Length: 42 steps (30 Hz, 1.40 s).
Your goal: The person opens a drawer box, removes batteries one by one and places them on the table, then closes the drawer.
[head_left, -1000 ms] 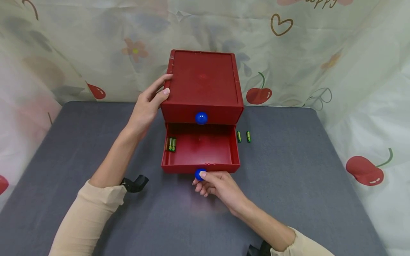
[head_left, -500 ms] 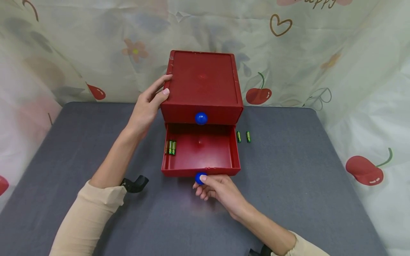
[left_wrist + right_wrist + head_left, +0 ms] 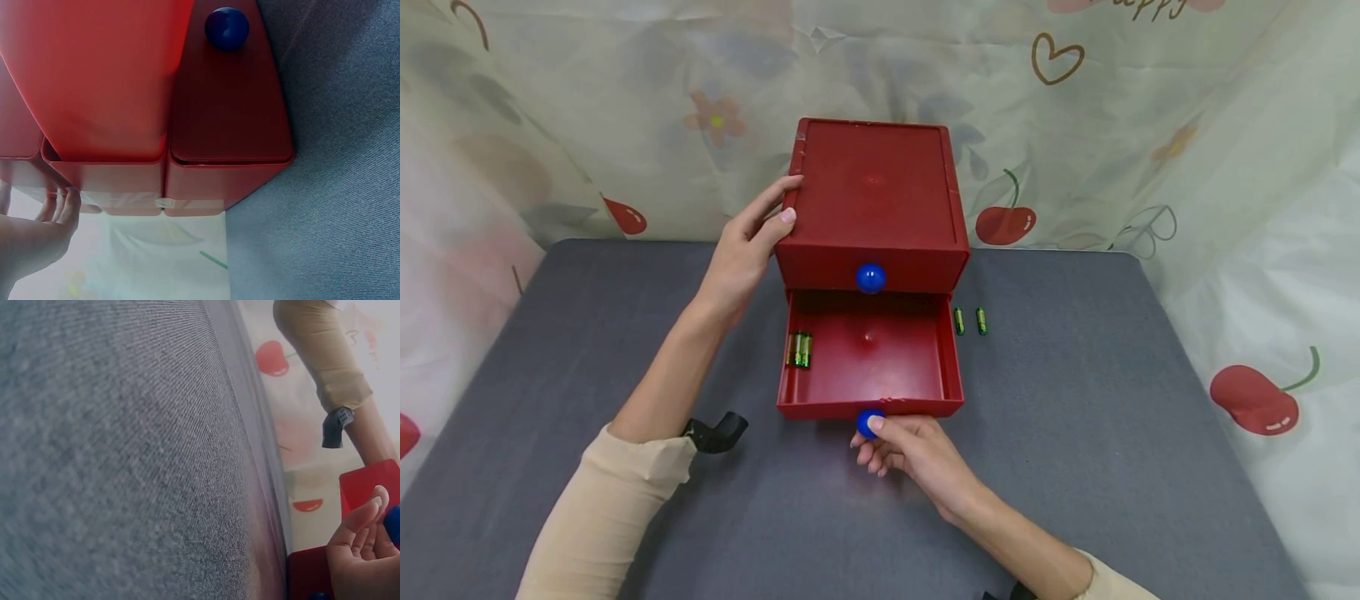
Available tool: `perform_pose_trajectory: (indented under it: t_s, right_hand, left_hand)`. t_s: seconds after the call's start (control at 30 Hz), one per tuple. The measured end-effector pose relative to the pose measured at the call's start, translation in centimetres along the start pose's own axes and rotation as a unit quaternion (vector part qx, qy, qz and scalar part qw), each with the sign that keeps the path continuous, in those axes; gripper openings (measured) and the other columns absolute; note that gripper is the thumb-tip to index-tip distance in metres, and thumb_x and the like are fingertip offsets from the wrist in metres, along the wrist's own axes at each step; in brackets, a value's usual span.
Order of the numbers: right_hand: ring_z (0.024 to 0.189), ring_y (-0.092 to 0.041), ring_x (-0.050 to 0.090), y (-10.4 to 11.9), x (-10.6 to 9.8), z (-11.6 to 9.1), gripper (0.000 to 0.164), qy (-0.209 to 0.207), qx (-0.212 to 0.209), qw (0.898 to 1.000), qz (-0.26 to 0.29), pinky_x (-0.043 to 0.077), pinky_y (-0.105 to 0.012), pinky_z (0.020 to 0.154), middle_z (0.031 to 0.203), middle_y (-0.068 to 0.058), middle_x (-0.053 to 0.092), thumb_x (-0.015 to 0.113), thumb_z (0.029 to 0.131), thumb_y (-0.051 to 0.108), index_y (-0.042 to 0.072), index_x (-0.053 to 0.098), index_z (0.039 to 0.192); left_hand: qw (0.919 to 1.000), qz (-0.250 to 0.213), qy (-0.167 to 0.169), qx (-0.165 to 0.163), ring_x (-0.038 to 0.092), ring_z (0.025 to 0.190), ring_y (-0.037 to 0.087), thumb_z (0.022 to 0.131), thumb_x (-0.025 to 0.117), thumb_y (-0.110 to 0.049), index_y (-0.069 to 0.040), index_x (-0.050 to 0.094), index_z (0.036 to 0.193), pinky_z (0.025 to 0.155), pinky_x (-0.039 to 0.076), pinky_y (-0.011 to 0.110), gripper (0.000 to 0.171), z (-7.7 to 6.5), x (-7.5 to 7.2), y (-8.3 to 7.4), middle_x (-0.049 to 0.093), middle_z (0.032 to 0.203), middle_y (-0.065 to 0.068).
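A red plastic drawer cabinet (image 3: 874, 187) stands at the back of the table. My left hand (image 3: 741, 258) rests on its upper left edge, thumb and fingers fairly straight. Below the top drawer, whose blue knob (image 3: 871, 278) faces me, a red drawer (image 3: 880, 358) is pulled out. My right hand (image 3: 921, 458) pinches the round blue knob (image 3: 868, 423) of that drawer between thumb and fingers. Two green batteries (image 3: 802, 350) lie side by side at the drawer's left wall. The left wrist view shows a closed lower drawer (image 3: 231, 106) with its own blue knob (image 3: 227, 29).
Two more green batteries, a nearer one (image 3: 959, 322) and an outer one (image 3: 982, 321), lie on the grey table (image 3: 1075, 400) right of the cabinet. A patterned curtain (image 3: 625, 108) hangs directly behind. Black straps (image 3: 717, 432) are on the wrists.
The drawer has slid a little further out toward me, drawn by my right hand at its knob. The batteries inside came along with it. My left hand stays where it was.
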State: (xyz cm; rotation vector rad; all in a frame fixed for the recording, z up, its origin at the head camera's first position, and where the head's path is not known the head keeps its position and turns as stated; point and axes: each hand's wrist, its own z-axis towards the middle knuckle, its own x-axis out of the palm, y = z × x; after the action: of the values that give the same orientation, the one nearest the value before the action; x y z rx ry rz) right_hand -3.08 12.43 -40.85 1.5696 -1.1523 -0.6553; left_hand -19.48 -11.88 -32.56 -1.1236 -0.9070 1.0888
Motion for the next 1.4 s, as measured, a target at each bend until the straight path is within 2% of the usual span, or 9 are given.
perform_pose_trajectory:
  t_s: [0.5, 0.73, 0.9, 1.1, 1.17, 1.3, 1.4]
  right_hand:
    - [0.078, -0.020, 0.062, -0.2, -0.3, -0.3, 0.043, 0.016, -0.010, 0.999, -0.037, 0.055, -0.030, 0.075, 0.091, -0.012, 0.069, 0.056, 0.100, 0.039, 0.001, 0.071, 0.113]
    - [0.076, -0.019, 0.062, -0.2, -0.6, -0.9, 0.039, 0.045, -0.004, 0.998, -0.042, 0.055, -0.028, 0.073, 0.091, -0.012, 0.070, 0.057, 0.101, 0.035, 0.001, 0.072, 0.112]
    - [0.076, -0.020, 0.064, -0.1, -0.9, -1.3, 0.032, 0.077, -0.014, 0.994, -0.079, 0.055, -0.031, 0.074, 0.092, -0.011, 0.072, 0.058, 0.101, 0.030, 0.004, 0.073, 0.112]
    - [0.082, -0.042, 0.065, 0.0, -1.1, -1.9, 0.023, 0.118, -0.082, 0.983, -0.110, 0.058, -0.038, 0.074, 0.096, -0.010, 0.073, 0.062, 0.098, 0.021, 0.007, 0.072, 0.114]
    - [0.083, -0.038, 0.066, 0.1, -1.1, -2.2, 0.022, 0.129, -0.115, 0.978, -0.115, 0.058, -0.037, 0.073, 0.096, -0.008, 0.073, 0.064, 0.097, 0.019, 0.007, 0.072, 0.114]
    - [0.082, -0.021, 0.067, 0.8, -0.9, -2.5, 0.020, 0.146, -0.179, 0.964, -0.133, 0.057, -0.032, 0.070, 0.095, -0.005, 0.072, 0.066, 0.095, 0.014, 0.009, 0.071, 0.114]
    - [0.083, -0.017, 0.067, 1.6, -0.8, -2.7, 0.021, 0.159, -0.221, 0.951, -0.146, 0.057, -0.033, 0.071, 0.095, -0.004, 0.072, 0.066, 0.094, 0.010, 0.009, 0.071, 0.115]
  left_hand:
    - [1.0000, -0.004, 0.001, 0.000, 0.038, 0.138, 0.018, 0.101, 0.056, -0.030, -0.027, 0.046, 0.149, 0.113, 0.031, 0.041, 0.049, -0.1, 0.1, 0.1, 0.035, 0.156, -0.005]
    - [1.0000, -0.006, 0.000, 0.001, 0.037, 0.138, 0.018, 0.101, 0.056, -0.029, -0.026, 0.046, 0.150, 0.112, 0.032, 0.039, 0.049, -0.1, 0.1, 0.0, 0.035, 0.156, -0.005]
    - [1.0000, 0.000, -0.001, 0.000, 0.038, 0.138, 0.017, 0.102, 0.055, -0.029, -0.026, 0.046, 0.150, 0.112, 0.032, 0.040, 0.049, -0.1, 0.0, 0.0, 0.035, 0.156, -0.005]
    - [1.0000, -0.001, 0.001, -0.002, 0.038, 0.138, 0.018, 0.102, 0.055, -0.030, -0.027, 0.046, 0.150, 0.112, 0.032, 0.041, 0.049, -0.1, 0.1, 0.0, 0.035, 0.156, -0.004]
    - [1.0000, -0.001, 0.001, -0.001, 0.038, 0.137, 0.019, 0.101, 0.056, -0.031, -0.028, 0.046, 0.150, 0.112, 0.032, 0.042, 0.049, -0.1, 0.0, 0.0, 0.036, 0.156, -0.004]
    - [1.0000, 0.001, 0.003, -0.001, 0.038, 0.137, 0.019, 0.101, 0.056, -0.033, -0.028, 0.046, 0.150, 0.112, 0.031, 0.043, 0.050, -0.1, 0.0, 0.1, 0.036, 0.156, -0.004]
    - [1.0000, 0.002, 0.003, 0.001, 0.039, 0.137, 0.018, 0.101, 0.056, -0.033, -0.028, 0.046, 0.149, 0.112, 0.031, 0.043, 0.049, -0.1, 0.0, 0.1, 0.036, 0.155, -0.004]
